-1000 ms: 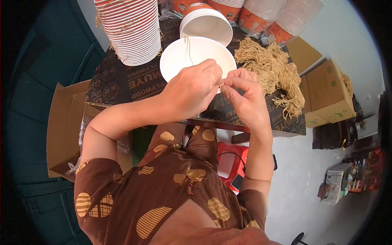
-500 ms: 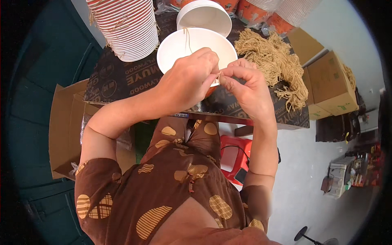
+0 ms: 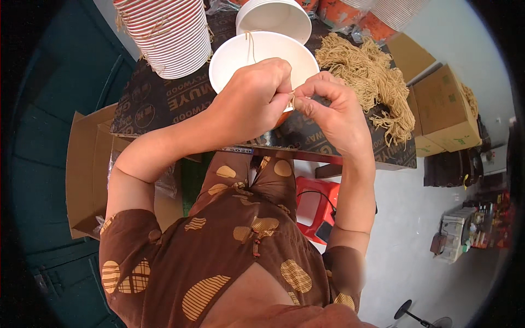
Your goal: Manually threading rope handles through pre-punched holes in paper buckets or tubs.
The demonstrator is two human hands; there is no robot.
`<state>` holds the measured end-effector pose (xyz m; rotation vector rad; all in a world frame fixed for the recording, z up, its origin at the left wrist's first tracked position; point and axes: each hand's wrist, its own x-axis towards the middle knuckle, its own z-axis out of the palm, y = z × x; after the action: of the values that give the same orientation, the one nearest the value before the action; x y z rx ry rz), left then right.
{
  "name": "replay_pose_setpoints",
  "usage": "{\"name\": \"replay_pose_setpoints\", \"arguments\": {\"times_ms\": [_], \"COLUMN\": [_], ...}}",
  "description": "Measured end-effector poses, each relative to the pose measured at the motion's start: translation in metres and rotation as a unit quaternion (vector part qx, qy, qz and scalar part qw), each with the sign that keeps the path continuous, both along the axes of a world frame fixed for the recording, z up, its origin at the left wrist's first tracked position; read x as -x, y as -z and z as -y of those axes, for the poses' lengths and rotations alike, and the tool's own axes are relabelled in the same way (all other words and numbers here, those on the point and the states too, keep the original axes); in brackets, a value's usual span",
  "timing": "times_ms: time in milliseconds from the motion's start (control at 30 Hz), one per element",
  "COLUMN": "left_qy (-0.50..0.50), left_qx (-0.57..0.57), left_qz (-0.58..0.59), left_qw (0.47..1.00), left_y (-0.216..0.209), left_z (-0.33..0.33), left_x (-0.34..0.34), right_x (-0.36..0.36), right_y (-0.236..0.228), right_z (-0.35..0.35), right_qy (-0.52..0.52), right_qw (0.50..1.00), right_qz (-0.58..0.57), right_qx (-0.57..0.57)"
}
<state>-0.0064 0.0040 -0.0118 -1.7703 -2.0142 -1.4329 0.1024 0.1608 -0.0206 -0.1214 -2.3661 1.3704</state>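
Observation:
A round bucket (image 3: pixel 224 61) with a white inside and orange outside stands at the table's near edge, its mouth facing me. A tan cord (image 3: pixel 252 46) passes through its far rim and hangs inside. At the near rim my left hand (image 3: pixel 254 98) is closed with thumb and fingertips on a cord end. Beside it, my right hand (image 3: pixel 331 109) pinches the same short bit of cord between thumb and forefinger. The fingers hide most of the cord there, so whether it is knotted cannot be seen.
Behind the bucket lies another white bucket (image 3: pixel 273 22) on its side. A tall bucket stack (image 3: pixel 175 46) stands left, and a heap of tan cords (image 3: pixel 361 68) lies right on the dark plywood table (image 3: pixel 188 101). Cardboard boxes (image 3: pixel 445 109) and a red stool (image 3: pixel 317 199) are nearby.
My right hand has shifted slightly right, its fingers less bunched. The left hand stays closed at the rim, and both hands remain on the cord.

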Motion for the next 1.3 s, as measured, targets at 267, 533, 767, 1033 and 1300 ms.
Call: {"name": "replay_pose_setpoints", "arguments": {"times_ms": [267, 533, 767, 1033, 1300], "left_qy": [-0.012, -0.01, -0.003, 0.023, 0.024], "left_qx": [0.01, 0.022, 0.027, 0.043, 0.084], "left_qz": [0.0, 0.026, 0.041, 0.102, 0.127], "left_qw": [1.0, 0.999, 0.999, 0.994, 0.988], "left_y": [-0.001, -0.003, -0.001, -0.002, -0.007], "left_z": [-0.001, 0.001, 0.0, 0.0, -0.001], "left_x": [-0.001, -0.001, 0.0, 0.003, 0.005], "right_x": [0.001, 0.001, 0.001, -0.008, -0.018], "right_y": [0.0, 0.002, 0.003, 0.004, 0.004], "right_z": [0.0, 0.004, 0.006, 0.016, 0.031], "right_qy": [-0.014, 0.002, 0.004, 0.033, 0.092], "right_qw": [1.0, 1.0, 0.998, 0.995, 0.969], "right_qz": [0.0, -0.022, -0.033, -0.085, -0.166], "right_qx": [0.012, 0.002, 0.05, -0.031, -0.161]}}
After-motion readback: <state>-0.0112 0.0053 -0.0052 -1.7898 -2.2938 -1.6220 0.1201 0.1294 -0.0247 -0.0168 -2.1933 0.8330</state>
